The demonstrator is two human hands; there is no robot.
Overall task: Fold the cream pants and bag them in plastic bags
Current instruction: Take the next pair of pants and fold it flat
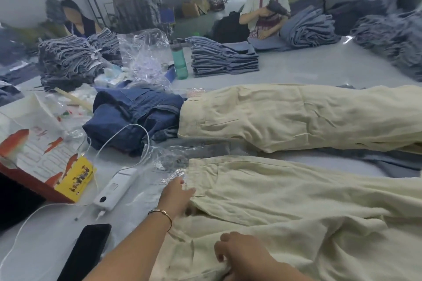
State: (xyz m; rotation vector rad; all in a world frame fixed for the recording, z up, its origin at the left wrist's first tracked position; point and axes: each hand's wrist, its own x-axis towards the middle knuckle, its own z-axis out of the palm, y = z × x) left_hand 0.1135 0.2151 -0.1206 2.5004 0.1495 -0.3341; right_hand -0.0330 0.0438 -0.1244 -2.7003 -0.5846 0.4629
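A pair of cream pants [296, 207] lies flat across the table in front of me, waistband to the left. My left hand [177, 196], with a bracelet on the wrist, pinches the waistband at its left end. My right hand [239, 255] grips the near edge of the same pants with curled fingers. A second pair of cream pants [296, 116] lies further back, parallel to the first. Clear plastic bags [169, 164] lie crumpled just left of the waistband, and more crumpled plastic [146, 57] is heaped further back.
A white power bank [116, 187] with its cable, a black phone [85, 253] and a red and yellow box [45, 162] lie to the left. Folded navy cloth [134, 116], a green bottle [180, 59] and stacks of blue garments [223, 57] stand behind. Two people work across the table.
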